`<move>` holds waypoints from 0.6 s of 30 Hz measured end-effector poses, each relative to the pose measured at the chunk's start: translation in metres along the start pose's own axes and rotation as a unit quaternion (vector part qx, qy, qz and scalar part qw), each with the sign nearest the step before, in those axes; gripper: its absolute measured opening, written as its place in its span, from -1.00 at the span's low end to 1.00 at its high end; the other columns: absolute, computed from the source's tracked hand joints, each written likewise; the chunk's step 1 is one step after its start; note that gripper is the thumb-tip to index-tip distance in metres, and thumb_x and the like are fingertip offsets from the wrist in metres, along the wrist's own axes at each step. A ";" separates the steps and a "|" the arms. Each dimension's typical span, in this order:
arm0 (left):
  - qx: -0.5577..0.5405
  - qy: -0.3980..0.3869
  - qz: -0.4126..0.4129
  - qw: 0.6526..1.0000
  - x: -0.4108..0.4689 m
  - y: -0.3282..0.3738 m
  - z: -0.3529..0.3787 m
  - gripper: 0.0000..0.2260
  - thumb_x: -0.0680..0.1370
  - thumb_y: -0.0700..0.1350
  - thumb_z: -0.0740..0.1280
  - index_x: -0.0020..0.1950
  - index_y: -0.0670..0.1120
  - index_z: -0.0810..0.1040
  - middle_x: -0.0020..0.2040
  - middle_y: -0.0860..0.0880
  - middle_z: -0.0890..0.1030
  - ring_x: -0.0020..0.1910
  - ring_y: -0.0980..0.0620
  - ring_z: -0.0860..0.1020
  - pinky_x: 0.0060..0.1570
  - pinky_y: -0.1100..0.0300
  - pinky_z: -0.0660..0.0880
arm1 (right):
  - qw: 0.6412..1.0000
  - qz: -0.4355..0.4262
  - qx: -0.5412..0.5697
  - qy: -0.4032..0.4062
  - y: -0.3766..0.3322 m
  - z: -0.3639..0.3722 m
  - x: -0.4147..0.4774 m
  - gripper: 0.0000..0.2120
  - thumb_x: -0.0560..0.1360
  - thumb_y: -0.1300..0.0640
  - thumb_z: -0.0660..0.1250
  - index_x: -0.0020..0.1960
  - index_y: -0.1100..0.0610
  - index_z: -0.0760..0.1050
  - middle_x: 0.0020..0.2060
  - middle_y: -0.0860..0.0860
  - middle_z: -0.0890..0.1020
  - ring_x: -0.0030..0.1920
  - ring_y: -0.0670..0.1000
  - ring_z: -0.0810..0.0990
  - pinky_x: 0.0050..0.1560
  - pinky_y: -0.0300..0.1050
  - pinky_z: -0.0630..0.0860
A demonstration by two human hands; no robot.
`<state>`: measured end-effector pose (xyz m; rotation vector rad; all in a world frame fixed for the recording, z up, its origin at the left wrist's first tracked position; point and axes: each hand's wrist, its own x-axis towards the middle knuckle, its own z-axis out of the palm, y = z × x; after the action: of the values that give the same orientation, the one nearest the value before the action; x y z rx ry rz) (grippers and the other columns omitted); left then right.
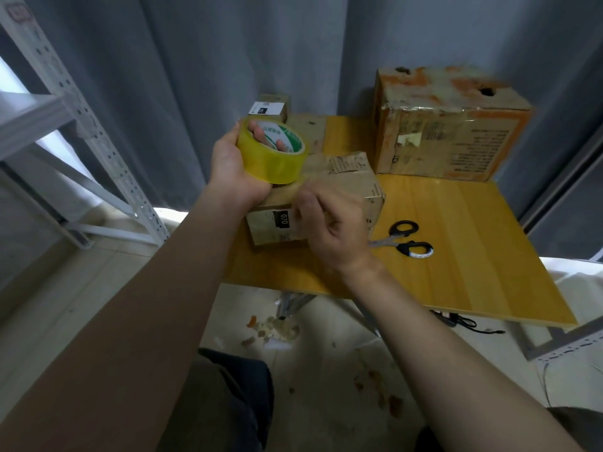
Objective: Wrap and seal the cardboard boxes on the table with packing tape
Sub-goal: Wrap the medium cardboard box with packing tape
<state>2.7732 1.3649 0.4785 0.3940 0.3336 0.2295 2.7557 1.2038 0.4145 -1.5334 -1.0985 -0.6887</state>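
The roll of tape [274, 161], yellowish and clear with a green and white core, is held up just above the far left corner of the nearest box [352, 187]. The left hand [231, 164] grips the roll from the left: its fingers pass through the core and the palm wraps the outside. The heel of that hand is at the box's top edge.

This box is small, brown and closed. It sits on the left part of the yellow table [456, 256], with a label reading 070 on the side facing the person. The right hand [329, 230] is in front of that side, just below and right of the roll, and covers part of the label. Its fingers are curled and the thumb and forefinger are close together. The hand is blurred, so I cannot tell whether it pinches a strip of tape or nothing at all.

A pair of black-handled scissors [404, 241] lies flat on the table just right of the box. A large worn box [447, 138] with orange patches and holes in its top stands at the far right corner. A smaller box [272, 106] with a white label stands at the far left, behind the roll.

Grey curtains [195, 60] hang behind the table, and a metal shelf frame [98, 132] stands to the left. Scraps [277, 331] lie on the floor under the table's near edge.
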 end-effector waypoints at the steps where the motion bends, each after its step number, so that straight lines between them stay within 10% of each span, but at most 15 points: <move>1: 0.000 0.000 0.002 1.000 -0.001 0.000 0.000 -0.75 0.70 -0.02 0.27 0.22 -0.17 0.56 -0.35 0.04 0.63 -0.44 0.12 0.58 -0.30 0.13 0.58 | 0.998 0.038 0.051 -0.019 0.000 0.002 -0.004 -0.54 0.68 0.09 0.22 -0.31 0.29 0.56 -0.39 0.13 0.61 -0.39 0.10 0.57 -0.35 0.01 0.48; 14: 0.000 0.009 0.003 1.000 0.002 0.001 -0.001 -0.73 0.70 0.01 0.28 0.12 -0.18 0.61 -0.36 0.02 0.64 -0.45 0.09 0.60 -0.30 0.12 0.61 | 0.949 0.193 0.011 -0.251 0.017 0.000 -0.028 -0.55 0.66 0.22 0.33 -0.39 0.30 0.43 -0.50 0.16 0.47 -0.47 -0.05 0.37 -0.38 0.06 0.35; 18: 0.029 -0.010 0.021 0.999 -0.014 0.007 0.011 -0.65 0.71 0.01 0.25 -0.18 -0.14 0.57 -0.41 0.02 0.55 -0.45 0.10 0.50 -0.33 0.21 0.54 | 0.979 0.130 0.010 -0.157 -0.002 -0.032 0.008 -0.62 0.66 -0.01 0.29 -0.34 -0.06 0.48 -0.45 -0.11 0.49 -0.41 -0.11 0.48 -0.34 -0.15 0.41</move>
<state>2.7636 1.3633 0.4943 0.4601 0.3126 0.2581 2.7611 1.1756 0.4306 -1.7697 -1.1022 -0.2623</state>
